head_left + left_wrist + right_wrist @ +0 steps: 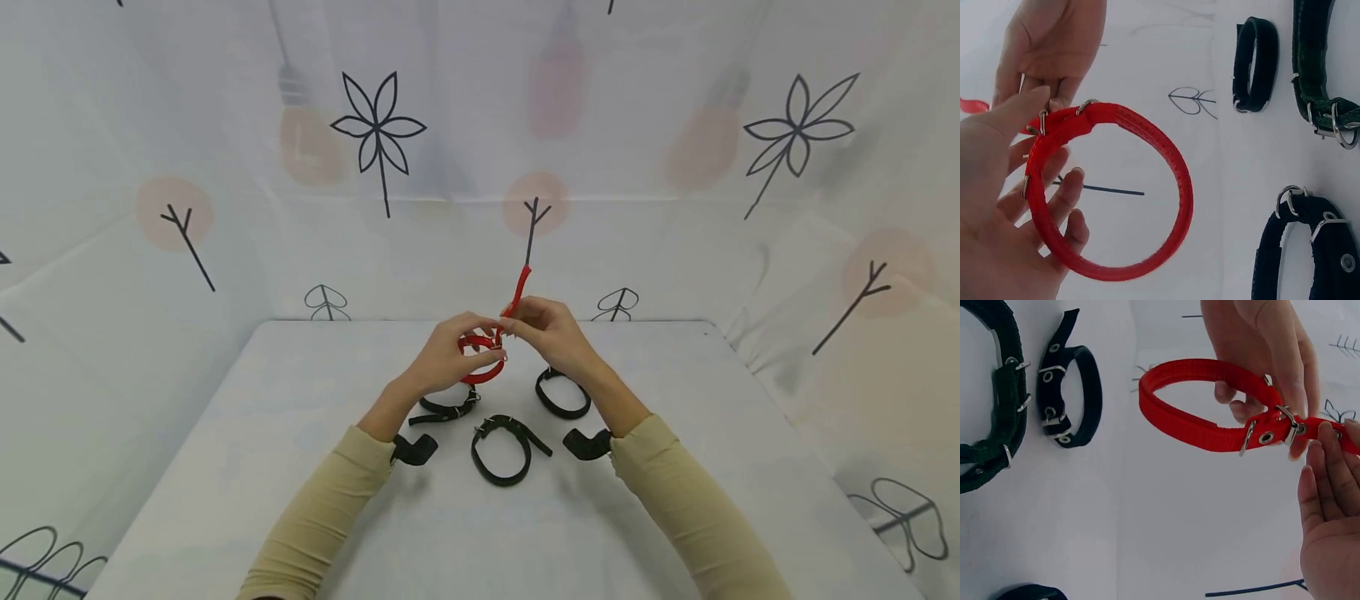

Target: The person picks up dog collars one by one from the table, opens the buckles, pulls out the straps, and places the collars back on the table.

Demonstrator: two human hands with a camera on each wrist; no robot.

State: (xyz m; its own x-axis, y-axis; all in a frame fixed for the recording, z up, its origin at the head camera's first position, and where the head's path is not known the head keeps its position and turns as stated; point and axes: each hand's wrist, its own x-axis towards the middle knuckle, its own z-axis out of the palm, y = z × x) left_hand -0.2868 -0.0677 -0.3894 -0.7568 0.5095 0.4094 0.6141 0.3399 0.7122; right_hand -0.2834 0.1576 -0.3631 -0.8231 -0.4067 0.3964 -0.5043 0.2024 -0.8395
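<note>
A red buckled collar is held up above the table, closed into a loop with its strap end pointing upward. My left hand grips it beside the metal buckle, thumb and fingers on either side of the band. Between thumb and fingers, my right hand pinches the free strap end just past the buckle. Eyelets show along the red strap in the right wrist view. Below the hands lie three dark collars: one in front, one at left and one at right.
The white table reaches back to a pale patterned curtain, which also hangs at both sides. A black strap-like piece sits at each wrist, the left one and the right one, near the dark collars.
</note>
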